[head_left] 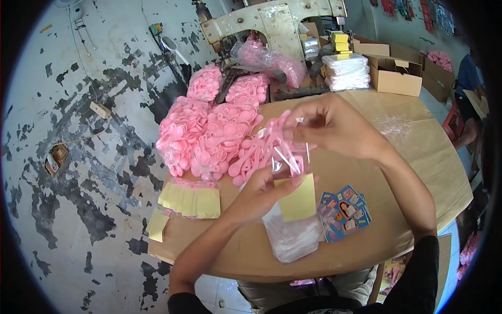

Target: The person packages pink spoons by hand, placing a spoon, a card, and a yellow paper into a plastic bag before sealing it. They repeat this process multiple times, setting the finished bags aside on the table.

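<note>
My left hand (261, 196) pinches a clear plastic bag with a yellow card (297, 198) at its lower part. Above it, my right hand (327, 125) is at the top of the same bag, its fingers bent together around something too blurred to make out. Loose pink spoons (253, 157) lie behind the hands. Under the yellow card rests a stack of clear bags (295, 240). Blue printed cards (345, 213) are to the right of that stack. At the left, several packed bags with yellow cards (189, 200) lie in a row.
Filled bags of pink spoons (183, 128) are heaped at the table's back left. Behind stand a metal machine (272, 23), stacked clear packs (346, 72) and an open carton (397, 78). Plastic scraps (393, 128) lie at right. Another person (469, 78) sits at the far right.
</note>
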